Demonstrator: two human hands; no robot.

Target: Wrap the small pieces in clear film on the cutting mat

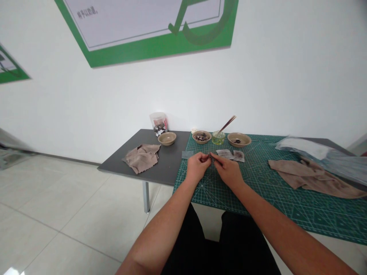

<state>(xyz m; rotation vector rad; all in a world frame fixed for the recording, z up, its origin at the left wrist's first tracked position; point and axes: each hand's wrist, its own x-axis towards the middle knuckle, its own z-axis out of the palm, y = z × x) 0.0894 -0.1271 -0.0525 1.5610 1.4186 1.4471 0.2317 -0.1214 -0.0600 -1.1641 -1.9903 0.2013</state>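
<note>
Above the green cutting mat [259,179], my left hand [197,167] and my right hand [230,172] meet with fingers pinched together. Between the fingertips is a small dark piece [211,155], mostly hidden; I cannot tell its kind. Just beyond my right hand lie stained white wipes [238,156]. A grey-blue rectangular sheet [187,154] lies beyond my left hand. Farther back stand a tan bowl of dark and light pieces [202,136], a glass cup [218,138] with thin brown sticks [228,124] in it, and another tan bowl [243,139] with a few dark pieces.
On the dark table [114,162] at left are a brown cloth [142,157], a tan bowl [167,138] and a clear plastic jar [159,123] of dark pieces. At right lie another brown cloth [309,175] and a clear plastic bag [341,162]. A white wall [266,84] rises behind.
</note>
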